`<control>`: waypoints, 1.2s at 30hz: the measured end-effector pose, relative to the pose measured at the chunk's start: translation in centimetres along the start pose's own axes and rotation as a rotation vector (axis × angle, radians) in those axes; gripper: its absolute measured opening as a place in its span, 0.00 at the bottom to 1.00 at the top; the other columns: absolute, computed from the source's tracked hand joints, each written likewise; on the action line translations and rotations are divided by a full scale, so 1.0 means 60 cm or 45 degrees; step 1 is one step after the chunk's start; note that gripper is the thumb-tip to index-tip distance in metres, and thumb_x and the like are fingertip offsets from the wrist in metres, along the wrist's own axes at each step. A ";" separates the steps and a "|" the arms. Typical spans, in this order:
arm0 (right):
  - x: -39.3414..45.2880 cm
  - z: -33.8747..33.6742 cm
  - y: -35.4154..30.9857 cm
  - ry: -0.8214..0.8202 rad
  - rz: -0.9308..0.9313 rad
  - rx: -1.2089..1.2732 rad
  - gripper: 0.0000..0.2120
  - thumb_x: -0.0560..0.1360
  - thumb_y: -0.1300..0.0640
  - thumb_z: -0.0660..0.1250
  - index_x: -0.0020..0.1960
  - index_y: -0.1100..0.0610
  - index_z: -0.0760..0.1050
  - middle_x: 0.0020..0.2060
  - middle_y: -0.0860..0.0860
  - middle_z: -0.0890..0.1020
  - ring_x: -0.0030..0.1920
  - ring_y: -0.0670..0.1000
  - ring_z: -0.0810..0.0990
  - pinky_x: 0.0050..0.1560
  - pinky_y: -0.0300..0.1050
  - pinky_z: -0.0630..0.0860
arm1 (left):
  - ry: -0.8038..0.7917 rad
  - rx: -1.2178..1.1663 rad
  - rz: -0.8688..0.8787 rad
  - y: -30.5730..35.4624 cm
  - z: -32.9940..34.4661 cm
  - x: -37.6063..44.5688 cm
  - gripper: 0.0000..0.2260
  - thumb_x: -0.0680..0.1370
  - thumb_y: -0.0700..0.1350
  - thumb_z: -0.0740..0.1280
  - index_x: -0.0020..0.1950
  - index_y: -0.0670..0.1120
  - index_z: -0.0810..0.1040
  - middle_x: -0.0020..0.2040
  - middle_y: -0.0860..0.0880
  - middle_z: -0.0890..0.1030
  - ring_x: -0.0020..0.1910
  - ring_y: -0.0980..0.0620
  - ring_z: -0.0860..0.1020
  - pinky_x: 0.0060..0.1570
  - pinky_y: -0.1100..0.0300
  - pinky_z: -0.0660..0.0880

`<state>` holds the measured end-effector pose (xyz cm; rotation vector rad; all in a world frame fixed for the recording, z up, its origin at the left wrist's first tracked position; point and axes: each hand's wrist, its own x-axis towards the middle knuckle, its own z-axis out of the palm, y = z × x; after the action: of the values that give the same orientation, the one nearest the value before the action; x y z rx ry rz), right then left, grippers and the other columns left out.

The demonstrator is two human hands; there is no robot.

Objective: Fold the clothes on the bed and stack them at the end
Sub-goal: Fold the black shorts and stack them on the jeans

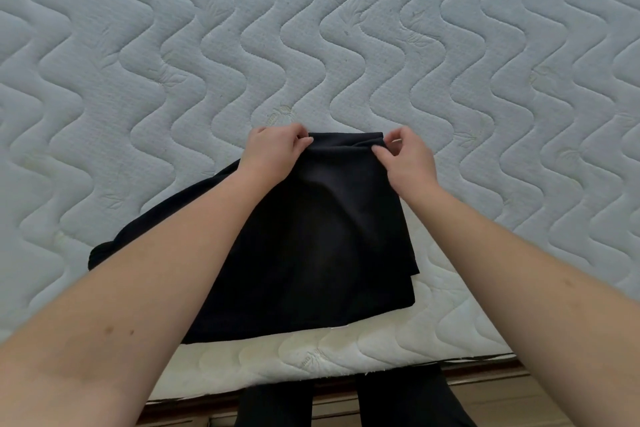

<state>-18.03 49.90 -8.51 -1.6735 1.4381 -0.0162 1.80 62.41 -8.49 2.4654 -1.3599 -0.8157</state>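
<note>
Mid-fold on the black garment (304,246) at the mattress (346,28)'s near edge; left hand (273,152) and right hand (407,159) each pinch a far corner of it, fingers closed on cloth; next, I'd judge, squaring those corners before stacking.

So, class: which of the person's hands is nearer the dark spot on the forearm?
Left. The left hand belongs to the forearm bearing the dark spot; the right hand is across the black garment.
</note>
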 end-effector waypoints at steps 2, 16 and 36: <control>0.012 0.001 0.004 -0.018 0.045 0.012 0.07 0.76 0.51 0.70 0.48 0.50 0.73 0.38 0.42 0.77 0.40 0.43 0.76 0.38 0.35 0.67 | -0.019 0.061 0.004 -0.011 -0.002 -0.002 0.14 0.79 0.60 0.62 0.57 0.53 0.77 0.48 0.55 0.81 0.55 0.50 0.76 0.66 0.48 0.59; 0.007 0.007 0.019 -0.182 0.351 0.796 0.11 0.78 0.57 0.69 0.59 0.49 0.74 0.48 0.55 0.81 0.51 0.53 0.82 0.54 0.48 0.79 | -0.002 0.085 -0.021 -0.061 -0.030 0.012 0.07 0.79 0.49 0.68 0.49 0.46 0.80 0.49 0.46 0.83 0.52 0.43 0.78 0.58 0.51 0.67; 0.039 0.012 0.037 0.120 0.107 0.213 0.10 0.73 0.56 0.74 0.52 0.47 0.78 0.42 0.41 0.79 0.43 0.42 0.78 0.54 0.43 0.77 | -0.052 -0.071 -0.188 -0.107 -0.025 0.013 0.11 0.75 0.51 0.73 0.53 0.47 0.80 0.45 0.48 0.76 0.49 0.46 0.75 0.47 0.56 0.69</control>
<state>-18.65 48.66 -11.53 -1.4922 1.5327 -0.1666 7.56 65.19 -10.30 2.5425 -1.1613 -0.9276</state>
